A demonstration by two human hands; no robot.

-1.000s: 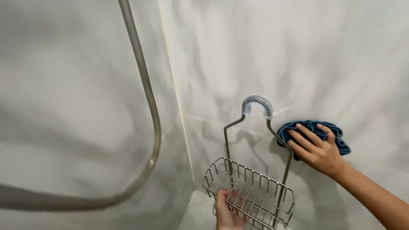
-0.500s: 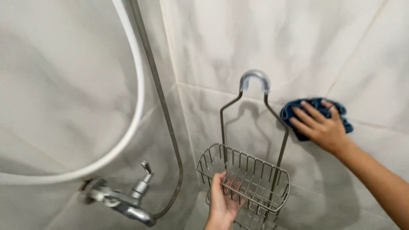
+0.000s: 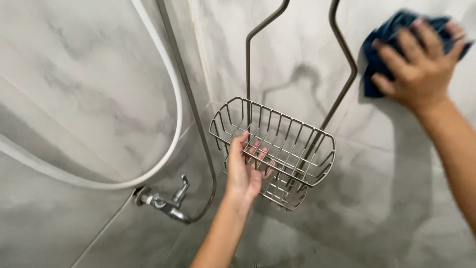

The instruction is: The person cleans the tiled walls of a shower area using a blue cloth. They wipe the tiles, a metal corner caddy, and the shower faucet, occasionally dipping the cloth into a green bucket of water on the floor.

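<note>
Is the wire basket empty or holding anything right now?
Empty: bare grid shows through the wire basket, with only the left hand gripping its front rim. The lower tier's contents cannot be told.

- The wire basket [image 3: 277,149] hangs on the wall, right of the tap [image 3: 166,201].
- My left hand [image 3: 244,173] grips its front rim.
- My right hand [image 3: 419,69] presses a cloth [image 3: 379,54] on the wall, up right of the basket.

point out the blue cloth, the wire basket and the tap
blue cloth [image 3: 373,67], head view, on the dark left part beside the fingers
wire basket [image 3: 290,134], head view, on the back rim wires of the upper basket
tap [image 3: 168,206], head view, on the metal body below the lever
</note>
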